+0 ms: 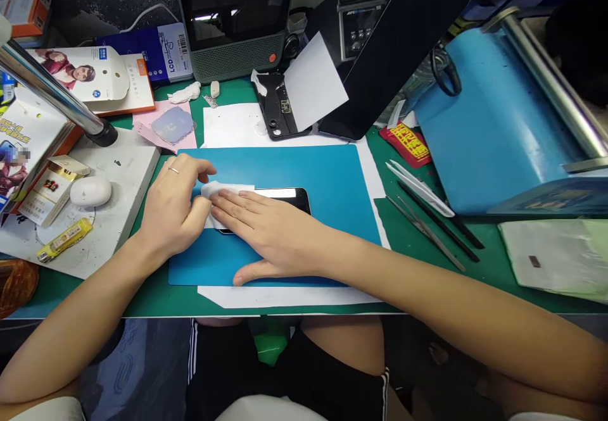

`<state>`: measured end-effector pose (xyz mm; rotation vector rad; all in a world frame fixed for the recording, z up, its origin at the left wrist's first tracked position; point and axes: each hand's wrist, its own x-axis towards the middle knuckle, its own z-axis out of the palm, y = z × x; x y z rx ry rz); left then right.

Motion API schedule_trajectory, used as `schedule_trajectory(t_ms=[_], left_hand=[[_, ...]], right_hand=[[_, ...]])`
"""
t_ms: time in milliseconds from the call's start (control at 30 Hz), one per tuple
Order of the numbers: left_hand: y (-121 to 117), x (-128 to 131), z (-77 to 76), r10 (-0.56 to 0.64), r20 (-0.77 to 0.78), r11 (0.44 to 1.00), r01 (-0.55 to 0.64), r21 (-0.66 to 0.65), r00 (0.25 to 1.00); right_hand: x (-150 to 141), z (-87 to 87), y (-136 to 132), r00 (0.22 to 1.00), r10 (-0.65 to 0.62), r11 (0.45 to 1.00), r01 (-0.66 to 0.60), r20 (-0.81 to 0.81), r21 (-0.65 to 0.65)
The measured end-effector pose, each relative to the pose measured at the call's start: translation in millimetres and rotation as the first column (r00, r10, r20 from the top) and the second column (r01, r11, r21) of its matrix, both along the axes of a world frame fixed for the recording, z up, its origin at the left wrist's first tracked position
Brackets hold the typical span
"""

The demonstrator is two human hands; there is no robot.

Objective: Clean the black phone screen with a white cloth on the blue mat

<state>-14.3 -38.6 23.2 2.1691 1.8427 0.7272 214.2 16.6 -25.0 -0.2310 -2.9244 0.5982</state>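
Note:
A phone (pixel 302 201) with a black, glossy face lies on the blue mat (pixel 332 171), mostly covered by my right hand. My right hand (pixel 270 225) lies flat across it, fingers stretched to the left and thumb spread out. Under its fingertips, at the phone's left end, is a thin white wipe (pixel 223 187). My left hand (pixel 173 202), with a ring on one finger, is beside that same end. Its index finger and thumb are bent and apart, the thumb tip close to the wipe. I cannot see whether that thumb touches the phone.
Tweezers (pixel 427 234) and dark slim tools lie to the right, before a blue machine with a metal bar (pixel 456 123). Behind the mat are an opened phone back (pixel 275 107) and a leaning black screen (pixel 394 60). A lighter (pixel 65 240) and earbud case (pixel 90 191) are left.

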Motion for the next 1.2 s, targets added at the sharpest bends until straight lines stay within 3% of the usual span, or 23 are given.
schedule_trajectory(t_ms=[333,567,800,1200], left_hand=[[1.3,-0.2,-4.5,-0.035,0.002,0.999,0.034,0.033,0.999],[3.0,0.5,-6.5,-0.155,-0.060,0.985,0.149,-0.089,0.986],[4.6,-0.9,-9.7,-0.276,-0.124,0.953,0.254,-0.166,0.953],[7.2,-6.2,-12.7,-0.351,-0.229,0.930,0.310,-0.198,0.908]], right_hand=[[2.1,-2.6,-16.9,1.000,0.007,1.000,-0.006,-0.016,0.012],[14.2,-3.5,-24.9,1.000,-0.011,0.999,0.013,-0.026,0.053],[51.7,4.0,-25.5,0.999,-0.045,0.996,0.044,0.010,0.078],[120.2,8.2,-20.0,0.990,-0.125,0.982,0.113,0.071,0.149]])
